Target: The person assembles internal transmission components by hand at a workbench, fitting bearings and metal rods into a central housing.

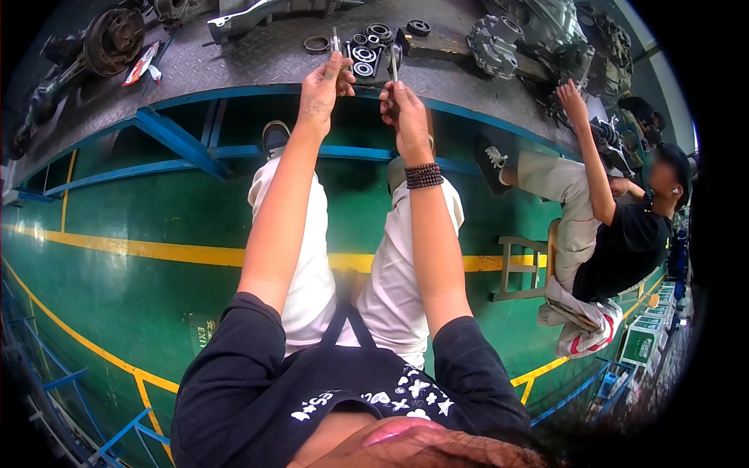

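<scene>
Both my hands are raised at the near edge of the metal workbench (257, 66). My left hand (322, 84) is closed around a slim silver metal rod (336, 40) that points away from me. In my right hand (406, 108) is a slim metal piece with a broader, rounded head (395, 58), also pointing away; I cannot tell its exact kind. Between the two held pieces lie several bearings (363, 54) and a gear (379, 32). A metal ring (315, 44) rests just left of my left hand's rod.
A wheel hub with axle (113, 39) lies at the far left, near a red-and-white packet (143, 64). Cast metal housings (493, 47) stand to the right. A seated co-worker (624, 249) reaches over the bench there. A stool (521, 269) and blue bench frame (183, 144) are below.
</scene>
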Demonstrator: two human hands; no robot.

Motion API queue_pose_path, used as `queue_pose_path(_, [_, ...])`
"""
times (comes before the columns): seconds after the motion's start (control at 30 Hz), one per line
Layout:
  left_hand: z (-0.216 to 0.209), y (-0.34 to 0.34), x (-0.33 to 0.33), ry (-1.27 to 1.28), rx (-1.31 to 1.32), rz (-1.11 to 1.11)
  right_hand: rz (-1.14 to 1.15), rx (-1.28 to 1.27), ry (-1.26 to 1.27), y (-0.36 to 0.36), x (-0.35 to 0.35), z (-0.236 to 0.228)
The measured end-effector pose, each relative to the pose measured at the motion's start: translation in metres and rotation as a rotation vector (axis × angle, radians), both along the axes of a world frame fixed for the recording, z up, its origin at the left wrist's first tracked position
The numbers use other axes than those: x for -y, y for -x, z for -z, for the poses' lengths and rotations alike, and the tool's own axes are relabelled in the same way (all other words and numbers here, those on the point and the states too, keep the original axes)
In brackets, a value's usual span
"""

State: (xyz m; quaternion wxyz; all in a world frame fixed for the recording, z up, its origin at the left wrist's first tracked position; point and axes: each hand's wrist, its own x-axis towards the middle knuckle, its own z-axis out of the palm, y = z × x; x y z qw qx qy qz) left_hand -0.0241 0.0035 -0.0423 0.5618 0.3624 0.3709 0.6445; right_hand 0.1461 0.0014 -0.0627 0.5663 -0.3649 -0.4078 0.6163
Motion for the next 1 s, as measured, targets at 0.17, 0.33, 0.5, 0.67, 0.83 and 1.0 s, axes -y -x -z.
queue_pose_path(0.17, [0.003,-0.004,0.001,-0.037,-0.148,-0.094,0.024,0.026,-0.008,-0.002,0.0,0.002])
queue_pose_path(0.33, [0.009,-0.003,-0.002,-0.045,-0.319,-0.174,0.152,0.126,-0.132,0.0,-0.003,0.0])
queue_pose_path(0.5, [0.01,-0.006,-0.002,-0.012,-0.401,-0.17,0.174,0.178,-0.082,-0.004,-0.01,0.003])
queue_pose_path(0.67, [0.011,-0.003,-0.003,0.021,-0.405,-0.14,0.182,0.204,-0.103,-0.002,-0.009,0.0])
queue_pose_path(0.83, [0.014,-0.001,-0.005,0.037,-0.421,-0.078,0.192,0.185,-0.074,-0.003,-0.008,0.003])
queue_pose_path(1.0, [0.01,-0.002,-0.003,0.006,-0.402,-0.112,0.182,0.121,-0.191,0.001,-0.006,0.001])
